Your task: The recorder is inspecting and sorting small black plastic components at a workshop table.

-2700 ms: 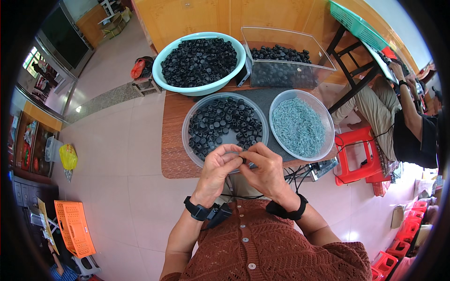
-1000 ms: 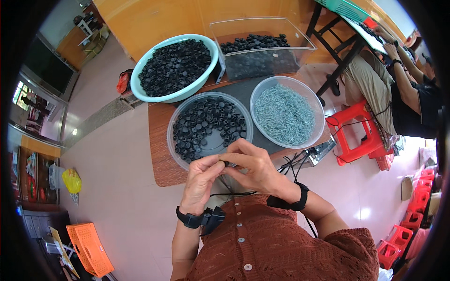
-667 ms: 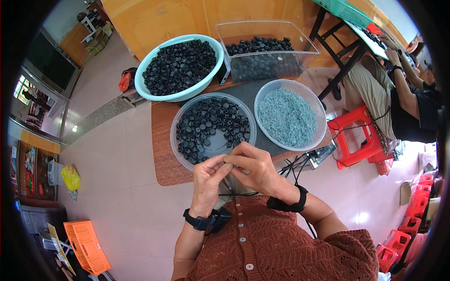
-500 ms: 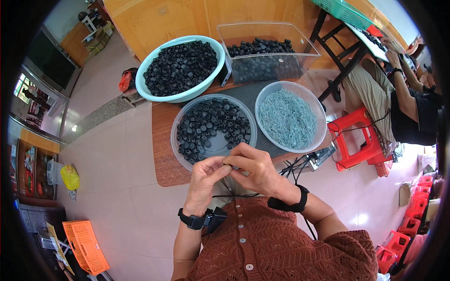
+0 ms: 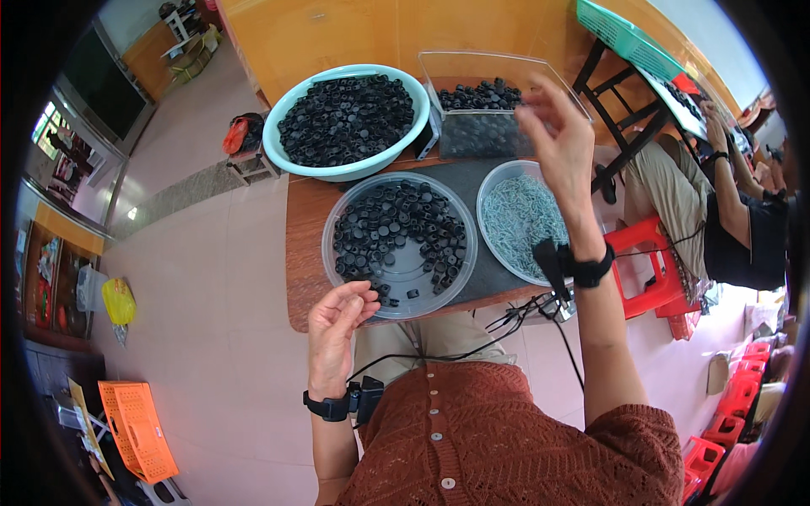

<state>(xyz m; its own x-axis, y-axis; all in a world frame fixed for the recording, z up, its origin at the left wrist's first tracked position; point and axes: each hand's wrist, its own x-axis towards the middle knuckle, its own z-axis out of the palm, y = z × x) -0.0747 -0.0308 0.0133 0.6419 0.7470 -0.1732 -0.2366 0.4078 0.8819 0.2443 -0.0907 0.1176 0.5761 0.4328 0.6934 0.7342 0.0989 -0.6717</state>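
Observation:
My left hand (image 5: 337, 331) is at the near left rim of a clear round tub (image 5: 327, 244) of small black caps (image 5: 396, 215). Its thumb and fingers are pressed together, and whatever is between them is too small to make out. Raised to the far right, my right hand (image 5: 558, 135) has its fingers apart with nothing visible in them. In this view it overlaps the right part of a clear rectangular bin (image 5: 481, 145) of black caps. Below that hand, a round tub (image 5: 483, 221) holds many thin silvery-blue metal pieces (image 5: 523, 221), partly hidden by my right wrist.
A pale blue basin (image 5: 342, 171) heaped with black caps stands at the far left of the brown table (image 5: 305, 291). Black cables (image 5: 519, 316) hang at the near edge. To the right, a person (image 5: 742, 211) sits near a red stool (image 5: 645, 291). An orange crate (image 5: 139, 430) stands lower left.
My hands were together at the tub's near rim and have parted. The right has gone up and away to the far right, its fingers spreading; the left has shifted slightly left.

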